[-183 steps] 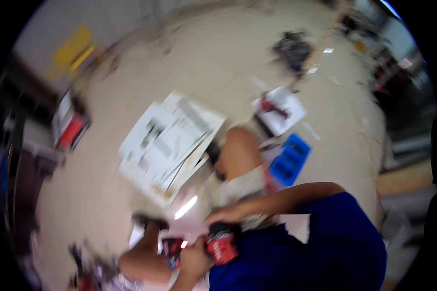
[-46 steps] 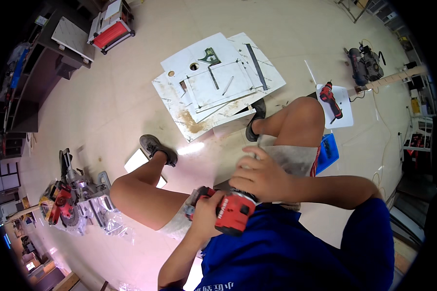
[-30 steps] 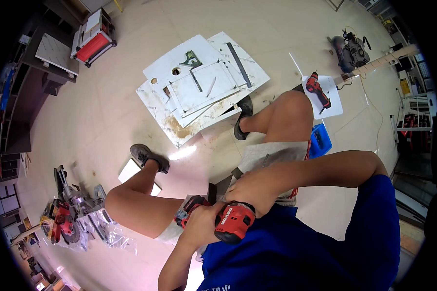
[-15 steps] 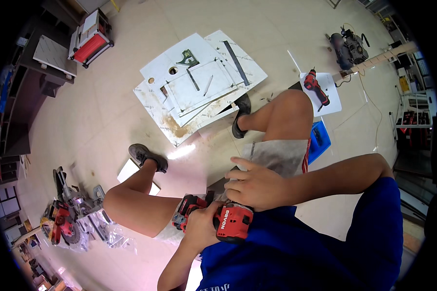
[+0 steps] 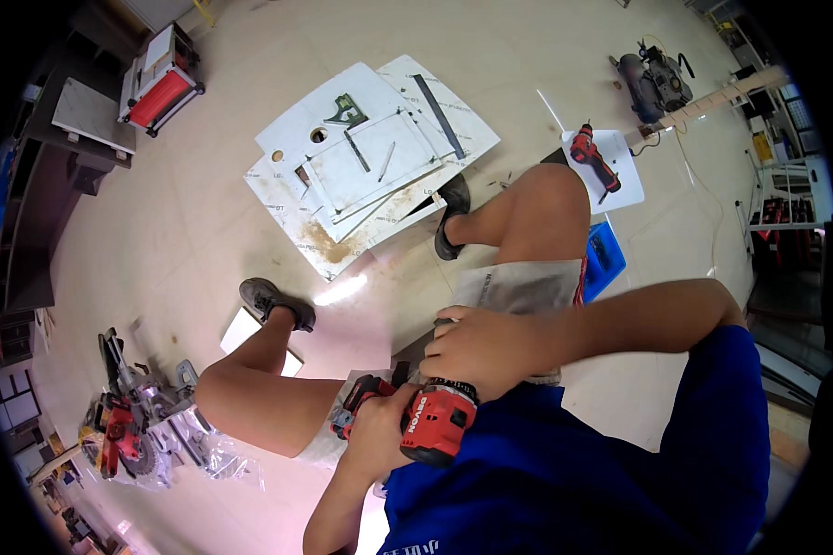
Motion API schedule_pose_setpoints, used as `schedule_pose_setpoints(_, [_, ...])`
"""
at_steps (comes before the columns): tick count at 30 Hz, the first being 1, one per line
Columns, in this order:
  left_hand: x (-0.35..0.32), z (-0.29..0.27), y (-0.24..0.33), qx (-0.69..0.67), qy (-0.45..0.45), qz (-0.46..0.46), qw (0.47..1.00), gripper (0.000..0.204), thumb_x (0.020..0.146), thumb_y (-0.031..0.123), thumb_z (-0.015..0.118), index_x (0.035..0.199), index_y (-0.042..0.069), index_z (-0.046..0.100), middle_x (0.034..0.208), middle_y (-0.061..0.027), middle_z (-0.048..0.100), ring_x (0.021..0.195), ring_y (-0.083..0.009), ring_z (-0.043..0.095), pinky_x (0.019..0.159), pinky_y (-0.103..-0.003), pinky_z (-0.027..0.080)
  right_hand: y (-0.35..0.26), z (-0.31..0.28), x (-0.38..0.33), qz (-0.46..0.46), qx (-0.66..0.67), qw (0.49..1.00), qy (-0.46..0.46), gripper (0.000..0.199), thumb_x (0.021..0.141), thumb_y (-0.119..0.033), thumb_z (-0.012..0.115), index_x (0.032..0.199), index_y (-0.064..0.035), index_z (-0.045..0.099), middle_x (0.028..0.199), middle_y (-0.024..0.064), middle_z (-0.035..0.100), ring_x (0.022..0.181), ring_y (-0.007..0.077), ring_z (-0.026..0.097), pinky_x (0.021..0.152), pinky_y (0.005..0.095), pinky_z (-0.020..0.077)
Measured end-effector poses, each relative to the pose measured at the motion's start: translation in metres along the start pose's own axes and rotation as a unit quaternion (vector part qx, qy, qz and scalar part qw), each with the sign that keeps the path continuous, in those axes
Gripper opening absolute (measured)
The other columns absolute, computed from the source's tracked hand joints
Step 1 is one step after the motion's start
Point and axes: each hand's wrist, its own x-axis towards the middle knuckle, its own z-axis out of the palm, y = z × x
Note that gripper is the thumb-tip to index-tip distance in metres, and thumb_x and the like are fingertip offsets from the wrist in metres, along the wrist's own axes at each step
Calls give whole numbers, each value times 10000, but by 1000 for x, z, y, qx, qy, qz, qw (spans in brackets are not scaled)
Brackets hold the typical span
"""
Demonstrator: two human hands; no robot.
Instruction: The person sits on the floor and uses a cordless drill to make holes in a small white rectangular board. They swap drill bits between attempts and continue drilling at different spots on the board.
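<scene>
I sit above a tan floor with bare knees and dark shoes in view. A red and black cordless drill (image 5: pixel 437 424) rests in my lap, close to my blue shirt. My left hand (image 5: pixel 378 433) is wrapped around the drill's grip from the left. My right hand (image 5: pixel 487 348) lies curled over the drill's top and front end, with the forearm coming in from the right. The drill's tip is hidden under that hand.
A stack of white panels (image 5: pixel 372 168) with a set square (image 5: pixel 341 112) lies ahead of my feet. To the right are a red tool on a white sheet (image 5: pixel 590 155), a blue case (image 5: pixel 603 260) and a circular saw (image 5: pixel 652 80). A mitre saw (image 5: pixel 120 427) stands at lower left.
A second ago my right hand reached lower between my legs; it has come back up and settled over the drill's front. My left hand has kept its grip throughout.
</scene>
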Motion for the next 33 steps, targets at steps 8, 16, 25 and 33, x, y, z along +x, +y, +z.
schedule_pose_setpoints(8, [0,-1,6,-21,63,-34,997,481,677,286,769,1036,7,612,661,-168,628,605,-370,638,601,-402,503,1,12,4,-51,-127,961,239,230,710,-236,712,907,-128,657,1064,23,647,1167,220,542,1139,552,254])
schedule_pose_setpoints(16, [-4,4,1,-30,47,-34,998,484,676,264,770,1056,13,608,701,-164,652,623,-344,658,624,-394,512,3,-17,8,-84,-63,994,34,404,709,-197,709,1097,-129,619,1158,31,625,1244,233,495,1156,546,231])
schedule_pose_setpoints(25, [-22,12,-9,-78,157,-111,978,411,719,177,760,1084,48,623,788,-156,686,709,-325,693,674,-368,535,10,44,-13,-87,316,818,472,476,813,-150,647,1264,-97,505,1340,175,500,1255,319,482,1120,504,300])
schedule_pose_setpoints(33, [-21,43,-20,-88,191,-139,968,310,786,69,665,1074,-32,611,902,-198,679,841,-349,687,735,-384,537,-40,42,29,52,886,352,296,167,929,-179,635,1028,-66,562,867,101,626,757,228,638,713,375,540])
